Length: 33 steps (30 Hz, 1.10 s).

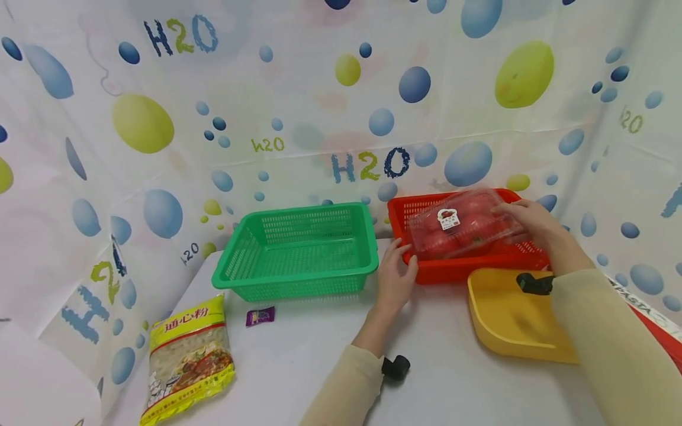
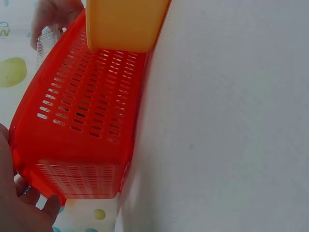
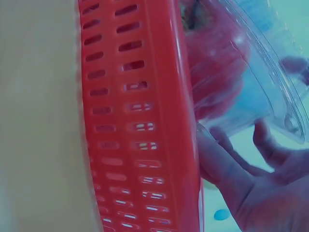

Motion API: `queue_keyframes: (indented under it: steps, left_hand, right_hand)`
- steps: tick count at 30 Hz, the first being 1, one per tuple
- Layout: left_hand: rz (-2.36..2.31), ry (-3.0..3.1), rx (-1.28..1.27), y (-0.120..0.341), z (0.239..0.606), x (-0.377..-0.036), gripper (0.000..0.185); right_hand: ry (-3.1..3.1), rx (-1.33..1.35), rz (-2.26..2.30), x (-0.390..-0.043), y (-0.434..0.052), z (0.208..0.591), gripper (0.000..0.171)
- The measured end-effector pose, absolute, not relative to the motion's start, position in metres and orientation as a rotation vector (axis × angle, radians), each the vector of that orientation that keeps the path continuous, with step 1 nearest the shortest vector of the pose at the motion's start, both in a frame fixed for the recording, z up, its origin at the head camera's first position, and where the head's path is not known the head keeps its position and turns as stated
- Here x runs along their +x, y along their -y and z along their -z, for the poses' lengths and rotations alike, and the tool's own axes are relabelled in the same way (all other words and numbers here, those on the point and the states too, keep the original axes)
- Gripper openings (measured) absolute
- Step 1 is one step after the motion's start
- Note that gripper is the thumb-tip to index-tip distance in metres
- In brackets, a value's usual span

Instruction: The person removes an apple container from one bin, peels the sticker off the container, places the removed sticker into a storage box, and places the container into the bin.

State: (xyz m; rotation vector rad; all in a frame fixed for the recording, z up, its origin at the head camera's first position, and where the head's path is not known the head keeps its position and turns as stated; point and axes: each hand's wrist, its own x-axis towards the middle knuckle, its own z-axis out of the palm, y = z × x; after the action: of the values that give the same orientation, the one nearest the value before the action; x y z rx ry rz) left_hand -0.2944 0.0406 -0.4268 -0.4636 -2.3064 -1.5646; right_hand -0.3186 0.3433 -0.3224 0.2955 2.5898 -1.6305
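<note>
A clear plastic box of tomatoes (image 1: 463, 225) with a white label lies tilted in the red basket (image 1: 447, 272), partly above its rim. My right hand (image 1: 533, 222) grips the right end of the box. In the right wrist view, the fingers of that hand (image 3: 270, 179) are at the end of the box, close beside the basket wall. My left hand (image 1: 394, 278) holds the front left corner of the basket. The left wrist view has that hand (image 2: 21, 203) with its thumb and fingers about the rim.
Left of the red basket stands a green basket (image 1: 298, 284). A yellow tray (image 1: 511, 346) sits in front, partly behind my right sleeve. A pasta bag (image 1: 189, 355) and a small purple packet (image 1: 260, 316) lie at the left. Another red package (image 1: 655, 325) shows at the right edge.
</note>
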Motion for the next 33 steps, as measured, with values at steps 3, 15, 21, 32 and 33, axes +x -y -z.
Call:
queue_keyframes:
  steps: [3, 15, 21, 32, 33]
  left_hand:
    - [1.586, 2.299, -0.472, -0.039, 0.428, -0.293, 0.041]
    - [1.580, 2.275, -0.481, -0.041, 0.422, -0.287, 0.052]
    - [1.591, 2.238, -0.492, -0.033, 0.409, -0.277, 0.060]
    - [1.749, 2.037, -0.616, 0.009, 0.379, -0.265, 0.056]
    - [1.764, 2.030, -0.633, 0.014, 0.379, -0.264, 0.054]
  right_hand:
    - [-2.562, 0.333, 1.719, -0.315, -0.341, 0.324, 0.107]
    - [-2.505, 0.406, 1.978, -0.295, -0.329, 0.316, 0.094]
    - [-2.346, 0.419, 2.159, -0.283, -0.319, 0.312, 0.058]
    - [-2.041, 0.376, 2.339, -0.256, -0.288, 0.303, 0.043]
    - [-2.017, 0.376, 2.349, -0.253, -0.285, 0.303, 0.044]
